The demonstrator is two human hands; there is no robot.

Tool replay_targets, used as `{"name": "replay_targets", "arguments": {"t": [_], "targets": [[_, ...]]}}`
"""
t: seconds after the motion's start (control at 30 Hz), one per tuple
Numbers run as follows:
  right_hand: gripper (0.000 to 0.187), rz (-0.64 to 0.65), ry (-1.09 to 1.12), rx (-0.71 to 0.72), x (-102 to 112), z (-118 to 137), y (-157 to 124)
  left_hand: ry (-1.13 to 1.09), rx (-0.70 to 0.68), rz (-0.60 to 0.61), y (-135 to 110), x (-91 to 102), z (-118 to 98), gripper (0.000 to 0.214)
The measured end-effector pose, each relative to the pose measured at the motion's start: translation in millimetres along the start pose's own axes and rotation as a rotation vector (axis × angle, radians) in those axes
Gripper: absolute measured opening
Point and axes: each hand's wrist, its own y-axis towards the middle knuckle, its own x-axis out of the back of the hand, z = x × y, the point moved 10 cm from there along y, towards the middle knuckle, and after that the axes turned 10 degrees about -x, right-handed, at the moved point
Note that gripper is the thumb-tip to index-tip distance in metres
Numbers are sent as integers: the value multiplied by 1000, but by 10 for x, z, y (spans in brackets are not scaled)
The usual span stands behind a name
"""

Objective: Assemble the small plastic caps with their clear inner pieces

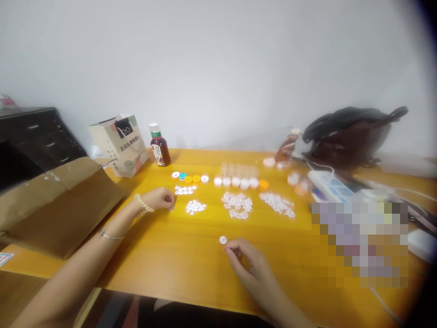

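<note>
My left hand, with a beaded bracelet at the wrist, is closed in a pinch low over the table. A tiny pale piece shows at its fingertips, too blurred to name. To its right are rows of small white pieces and a cluster of white round pieces. Nearer to me, my right hand pinches thumb against forefinger at the edge of a small white disc. Beyond that hand lie piles of white openwork wheel-like pieces and small white parts.
Coloured and white round caps line up farther back on the wooden table. A dark drink bottle and paper bag stand back left, a brown bag at left. At right are a second bottle, power strip and dark backpack.
</note>
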Motion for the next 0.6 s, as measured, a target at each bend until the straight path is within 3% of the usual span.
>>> {"name": "replay_targets", "arguments": {"t": [0.1, 0.2, 0.3, 0.37, 0.5, 0.6], "targets": [[15, 21, -1, -12, 43, 23, 13, -12, 4, -33, -16, 60, -120, 18], [15, -5, -17, -33, 176, 2, 64, -57, -39, -66, -3, -8, -468, 20], [11, -7, -73, -10, 251, -64, 158, -202, -250, -30, 83, -329, -1062, 17], [6, 68, -118, 27, 177, -132, 231, -273, -314, 6, 166, -603, -1313, 14], [22, 171, -206, 105, -10, -238, 365, -386, -272, 16, 346, -982, -1351, 12], [17, 209, -251, 144, -112, -248, 449, -424, -253, 14, 397, -1053, -1277, 11]]}}
